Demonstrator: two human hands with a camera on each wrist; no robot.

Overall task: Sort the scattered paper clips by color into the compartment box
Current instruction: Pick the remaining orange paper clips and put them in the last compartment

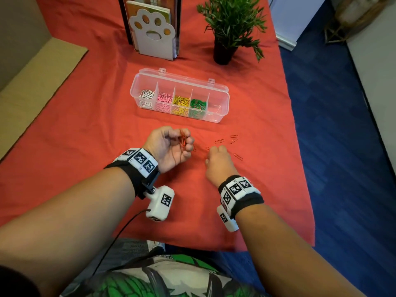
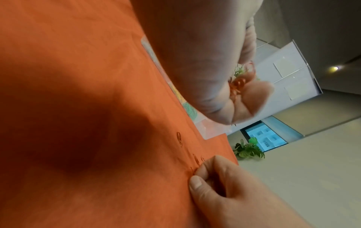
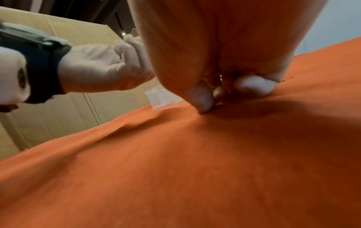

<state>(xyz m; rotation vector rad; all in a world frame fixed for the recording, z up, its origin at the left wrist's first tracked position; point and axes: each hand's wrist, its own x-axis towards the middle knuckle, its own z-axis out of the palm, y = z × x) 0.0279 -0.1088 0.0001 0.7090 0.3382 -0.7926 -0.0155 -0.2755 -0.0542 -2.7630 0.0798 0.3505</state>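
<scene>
- The left hand point(image 1: 169, 146) is curled around a bunch of red clips point(image 1: 182, 139).
- The right hand point(image 1: 217, 159) pinches at a clip on the cloth point(image 1: 85, 125) (whether it has one yet, I cannot tell).
- Loose clips point(image 1: 219, 141) lie just right; slide each up with a fingernail.
- The box point(image 1: 222, 103) waits behind, its right end free for reds.

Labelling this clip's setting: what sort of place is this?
Probably an office or study room: a table under an orange cloth, a paw-shaped bookend holding books, a potted plant, blue carpet.

cloth point(image 1: 85, 116) red-orange | box clips point(image 1: 173, 101) white, pink, yellow, green | loose clips point(image 1: 219, 141) red | carpet point(image 1: 342, 146) blue
</scene>
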